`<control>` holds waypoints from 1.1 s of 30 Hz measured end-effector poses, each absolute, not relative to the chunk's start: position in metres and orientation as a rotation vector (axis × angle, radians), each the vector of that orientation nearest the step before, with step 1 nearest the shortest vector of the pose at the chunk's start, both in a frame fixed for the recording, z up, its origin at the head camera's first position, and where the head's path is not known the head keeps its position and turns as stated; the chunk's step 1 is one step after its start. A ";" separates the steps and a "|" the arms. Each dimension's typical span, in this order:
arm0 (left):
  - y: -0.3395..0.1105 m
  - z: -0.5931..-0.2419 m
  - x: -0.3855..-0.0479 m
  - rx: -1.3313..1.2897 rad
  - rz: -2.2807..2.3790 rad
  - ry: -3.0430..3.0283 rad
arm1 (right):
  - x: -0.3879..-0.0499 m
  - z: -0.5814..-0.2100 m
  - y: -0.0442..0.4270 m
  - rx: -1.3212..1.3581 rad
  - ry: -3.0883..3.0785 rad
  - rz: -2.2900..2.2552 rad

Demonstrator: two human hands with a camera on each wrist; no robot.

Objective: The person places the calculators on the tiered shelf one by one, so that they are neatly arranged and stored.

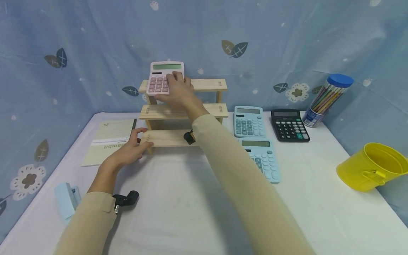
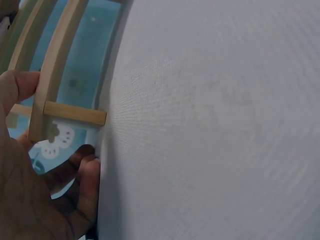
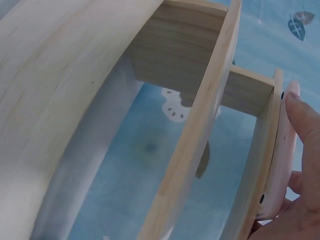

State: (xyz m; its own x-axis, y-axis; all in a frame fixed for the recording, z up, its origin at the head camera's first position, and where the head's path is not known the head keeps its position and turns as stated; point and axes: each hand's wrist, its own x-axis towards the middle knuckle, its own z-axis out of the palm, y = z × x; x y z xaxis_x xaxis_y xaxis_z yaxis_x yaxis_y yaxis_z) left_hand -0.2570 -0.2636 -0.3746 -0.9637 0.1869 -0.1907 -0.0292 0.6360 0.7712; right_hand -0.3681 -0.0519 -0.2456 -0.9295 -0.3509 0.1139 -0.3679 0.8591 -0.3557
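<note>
My right hand (image 1: pixel 178 90) grips the pink calculator (image 1: pixel 158 85), which stands leaning back at the left of the top tier of a three-tier wooden rack (image 1: pixel 207 85). In the right wrist view, the calculator (image 3: pixel 282 160) is at the top board's edge, with the hand (image 3: pixel 302 200) round its side. With thumb and a finger, my left hand (image 1: pixel 129 150) pinches the left end of the lowest board. The left wrist view has that hand (image 2: pixel 45 185) at the end of the rack (image 2: pixel 52 65), its other fingers curled below the board.
Two blue calculators (image 1: pixel 248 122) (image 1: pixel 269 166) and a black one (image 1: pixel 288 125) lie right of the rack. Farther right are a blue-lidded jar of pencils (image 1: pixel 328 101) and a yellow bucket (image 1: pixel 366 170). A notepad (image 1: pixel 108 141) and a light blue object (image 1: pixel 66 200) lie at the left.
</note>
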 end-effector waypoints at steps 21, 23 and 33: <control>-0.263 -0.376 -0.257 0.174 1.264 2.587 | -0.332 -0.235 0.004 0.772 -2.932 0.611; -0.263 -0.376 -0.258 0.192 1.254 2.590 | -0.327 -0.235 0.013 0.773 -2.918 0.599; -0.266 -0.376 -0.259 0.179 1.227 2.598 | -0.307 -0.237 0.042 0.793 -2.865 0.506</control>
